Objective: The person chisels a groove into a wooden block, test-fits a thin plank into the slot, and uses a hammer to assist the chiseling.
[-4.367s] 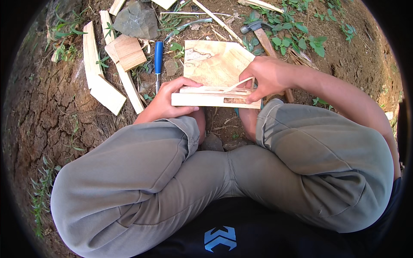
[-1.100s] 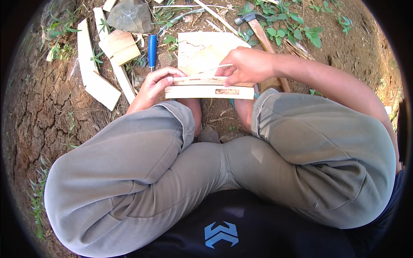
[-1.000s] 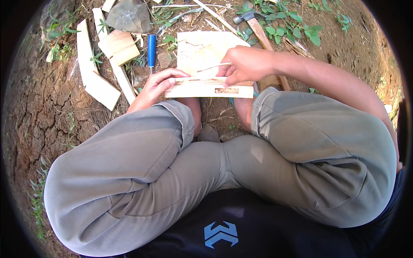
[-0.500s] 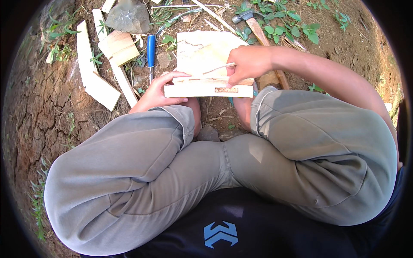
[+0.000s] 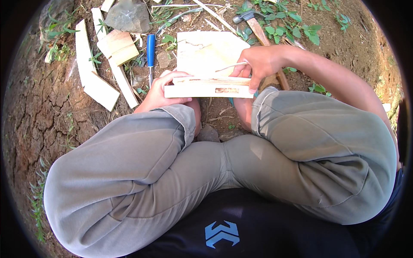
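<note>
Between my knees a pale wooden block lies level, with a rough rectangular slot cut in its near face, toward the right end. My left hand is closed round the block's left end, thumb in front and fingers over the top. My right hand grips the right end with its thumb on the near face. A thin pale stick also sits in the right hand, its tip pointing left above the block. Behind the block stands a broad light wooden board.
A blue-handled chisel stands left of the board. Farther left lie several wood offcuts and a grey rock. A hammer with a wooden handle rests at the far right, by green plants. Cracked soil surrounds me.
My right hand has shifted right along the block to its end, and its thumb now presses the near face there. The thin stick moved right with it. My left hand stays put.
</note>
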Motion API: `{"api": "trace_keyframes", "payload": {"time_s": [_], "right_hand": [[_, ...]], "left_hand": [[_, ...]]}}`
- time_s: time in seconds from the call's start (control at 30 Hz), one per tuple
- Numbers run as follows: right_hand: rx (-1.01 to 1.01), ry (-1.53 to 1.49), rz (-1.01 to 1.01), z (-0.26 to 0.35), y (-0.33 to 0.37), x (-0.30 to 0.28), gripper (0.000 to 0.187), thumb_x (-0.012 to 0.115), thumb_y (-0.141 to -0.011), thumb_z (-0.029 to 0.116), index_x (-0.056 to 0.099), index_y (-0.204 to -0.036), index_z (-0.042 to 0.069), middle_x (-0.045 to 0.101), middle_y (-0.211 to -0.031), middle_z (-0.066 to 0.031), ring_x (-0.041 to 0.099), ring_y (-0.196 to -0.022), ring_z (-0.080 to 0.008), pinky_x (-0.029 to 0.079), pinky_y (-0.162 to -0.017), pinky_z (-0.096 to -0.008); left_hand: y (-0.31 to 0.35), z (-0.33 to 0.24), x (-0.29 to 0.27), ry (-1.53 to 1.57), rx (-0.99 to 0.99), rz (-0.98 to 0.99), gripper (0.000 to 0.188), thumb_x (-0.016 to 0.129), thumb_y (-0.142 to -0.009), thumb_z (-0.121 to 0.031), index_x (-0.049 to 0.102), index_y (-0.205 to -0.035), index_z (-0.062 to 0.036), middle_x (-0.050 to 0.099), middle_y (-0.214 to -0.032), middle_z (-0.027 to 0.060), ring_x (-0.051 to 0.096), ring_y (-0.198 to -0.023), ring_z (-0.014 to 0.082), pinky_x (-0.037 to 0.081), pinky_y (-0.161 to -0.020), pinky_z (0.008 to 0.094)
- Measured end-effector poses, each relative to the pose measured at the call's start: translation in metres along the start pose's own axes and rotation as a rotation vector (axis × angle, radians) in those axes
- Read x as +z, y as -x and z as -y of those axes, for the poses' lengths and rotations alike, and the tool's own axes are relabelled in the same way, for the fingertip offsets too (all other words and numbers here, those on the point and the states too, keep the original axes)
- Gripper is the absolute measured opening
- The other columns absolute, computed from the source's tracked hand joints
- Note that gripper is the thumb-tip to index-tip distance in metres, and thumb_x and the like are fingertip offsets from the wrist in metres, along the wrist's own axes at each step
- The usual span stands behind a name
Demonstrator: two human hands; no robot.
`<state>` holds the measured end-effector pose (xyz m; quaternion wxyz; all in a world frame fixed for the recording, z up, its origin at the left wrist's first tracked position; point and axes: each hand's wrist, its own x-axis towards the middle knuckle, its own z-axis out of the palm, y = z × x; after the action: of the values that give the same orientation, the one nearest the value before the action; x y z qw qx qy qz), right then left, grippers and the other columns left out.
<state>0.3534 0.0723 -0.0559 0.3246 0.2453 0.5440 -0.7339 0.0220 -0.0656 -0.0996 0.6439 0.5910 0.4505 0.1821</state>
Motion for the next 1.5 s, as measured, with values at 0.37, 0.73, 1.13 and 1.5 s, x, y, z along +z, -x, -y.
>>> {"api": "trace_keyframes", "payload": {"time_s": [0.37, 0.73, 1.13, 1.5], "right_hand": [[-0.012, -0.223, -1.005, -0.003, 0.156, -0.007, 0.029, 0.074, -0.093, 0.035, 0.079, -0.105, 0.009, 0.073, -0.081, -0.0090, 0.067, -0.080, -0.0181, 0.051, -0.077, -0.0347], [1.175, -0.135, -1.982, -0.166, 0.410, 0.262, 0.114, 0.094, -0.059, 0.056, 0.042, -0.156, 0.025, 0.057, -0.137, -0.0278, 0.062, -0.123, -0.0397, 0.051, -0.103, -0.0459], [1.357, 0.243, -1.746, -0.292, 0.339, 0.202, 0.023, 0.064, -0.088, 0.017, 0.073, -0.110, 0.018, 0.074, -0.097, -0.0123, 0.074, -0.092, -0.0331, 0.060, -0.077, -0.0464], [1.555, -0.446, -2.520, -0.236, 0.499, 0.402, 0.041, 0.064, -0.090, 0.021, 0.068, -0.131, 0.023, 0.073, -0.114, -0.0186, 0.069, -0.109, -0.0348, 0.053, -0.097, -0.0460]], "left_hand": [[0.003, 0.014, -0.006, -0.127, -0.057, 0.044, 0.075, 0.091, -0.063, -0.004, 0.060, -0.132, -0.0019, 0.068, -0.122, 0.0147, 0.065, -0.112, 0.0256, 0.049, -0.100, 0.0373], [-0.010, 0.008, -0.008, -0.158, -0.057, 0.060, 0.076, 0.091, -0.063, -0.004, 0.059, -0.132, -0.0018, 0.068, -0.123, 0.0148, 0.064, -0.113, 0.0256, 0.049, -0.100, 0.0376], [-0.039, 0.013, 0.011, -0.107, -0.038, 0.018, 0.076, 0.090, -0.064, -0.003, 0.058, -0.133, -0.0017, 0.067, -0.124, 0.0149, 0.063, -0.114, 0.0257, 0.048, -0.101, 0.0379], [-0.070, 0.012, 0.030, -0.100, -0.042, 0.060, 0.077, 0.090, -0.064, -0.003, 0.058, -0.134, -0.0016, 0.066, -0.125, 0.0150, 0.063, -0.115, 0.0258, 0.048, -0.102, 0.0382]]}}
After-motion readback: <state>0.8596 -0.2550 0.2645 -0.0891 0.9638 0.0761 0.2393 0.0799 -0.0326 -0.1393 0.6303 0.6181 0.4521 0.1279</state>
